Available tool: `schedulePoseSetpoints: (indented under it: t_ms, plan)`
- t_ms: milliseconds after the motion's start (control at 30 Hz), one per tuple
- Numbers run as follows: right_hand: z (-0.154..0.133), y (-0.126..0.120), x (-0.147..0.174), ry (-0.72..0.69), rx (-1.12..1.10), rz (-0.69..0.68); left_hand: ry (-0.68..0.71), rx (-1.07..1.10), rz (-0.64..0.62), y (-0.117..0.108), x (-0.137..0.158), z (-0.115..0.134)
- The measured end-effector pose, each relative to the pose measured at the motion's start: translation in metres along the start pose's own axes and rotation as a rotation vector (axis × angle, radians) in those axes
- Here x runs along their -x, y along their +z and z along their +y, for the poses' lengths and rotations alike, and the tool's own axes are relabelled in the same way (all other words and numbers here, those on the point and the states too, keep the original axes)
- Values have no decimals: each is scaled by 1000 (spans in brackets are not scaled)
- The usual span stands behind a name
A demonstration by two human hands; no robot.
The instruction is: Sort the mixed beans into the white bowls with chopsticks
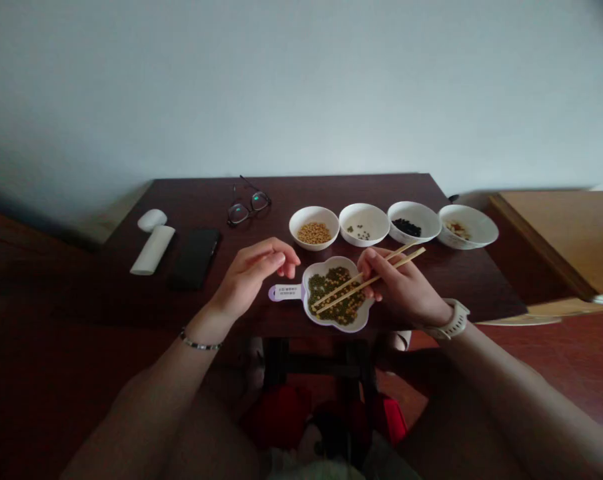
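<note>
My right hand (396,283) is closed around a pair of wooden chopsticks (374,281). Their tips reach into a white, flower-shaped dish (370,313) with a lilac rim and a labelled handle (287,292). Small green beans (326,283) mixed with yellow ones fill the dish; whether the tips grip a bean is too small to tell. My left hand (254,273) hovers just above and left of the dish handle, fingers loosely curled and holding nothing. Behind the dish, white bowls stand in a row: one with yellow beans (314,233), then one with a few green beans (363,236).
Further right are a bowl of black beans (406,229) and a bowl of pale and reddish pieces (458,231). Eyeglasses (250,208), a dark phone (196,259), a white cylinder (152,251) and a white rounded object (152,220) lie on the left of the dark table (281,187).
</note>
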State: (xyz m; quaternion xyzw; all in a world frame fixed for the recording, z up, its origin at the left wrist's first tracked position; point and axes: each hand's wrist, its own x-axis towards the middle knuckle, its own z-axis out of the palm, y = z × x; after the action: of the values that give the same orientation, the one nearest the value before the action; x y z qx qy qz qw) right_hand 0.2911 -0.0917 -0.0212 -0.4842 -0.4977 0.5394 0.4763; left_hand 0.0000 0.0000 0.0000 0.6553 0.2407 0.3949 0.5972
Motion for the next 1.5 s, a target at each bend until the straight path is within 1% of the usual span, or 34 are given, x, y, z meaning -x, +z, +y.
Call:
schedulePoseSetpoints:
  t_ms: [33, 100, 167, 233, 400, 500, 633, 700, 867, 967, 1067, 1167, 1300, 1367, 1500]
  plan:
    - [1, 1, 0, 11, 8, -15, -4, -67, 14, -10, -8, -9]
    - [2, 3, -1, 23, 26, -33, -71, -152, -25, -23, -21, -26]
    - [1, 4, -2, 19, 38, -33, -163, -177, -91, -29, -32, -40]
    - [0, 4, -4, 8, 37, -17, -259, -201, -166, -30, -41, -49]
    - [-5, 0, -9, -24, 24, 13, -407, -244, -333, -27, -52, -55]
    - [-6, -2, -10, 11, -8, -6, -460, -291, -419, -24, -54, -53]
    - [-6, 0, -10, 68, 17, -81, -449, -378, -484, -21, -54, -51]
    - [-6, 1, -11, 65, 33, -103, -421, -401, -497, -20, -54, -52]
    - [-7, 3, -11, 20, 54, -73, -398, -444, -498, -19, -53, -52]
    - [-8, 2, -11, 22, 55, -34, -393, -453, -498, -18, -53, -50]
    - [-10, 0, -11, 35, 7, -7, -368, -452, -483, -16, -53, -48]
    - [-9, 0, -12, 78, -41, -36, -351, -449, -481, -15, -53, -48]
    - [-4, 1, -13, 121, 4, -115, -360, -436, -507, -17, -52, -50]
    - [-2, 2, -14, 106, 19, -117, -363, -438, -511, -19, -52, -52]
    - [-2, 4, -15, 76, 10, -78, -357, -437, -505, -20, -53, -54]
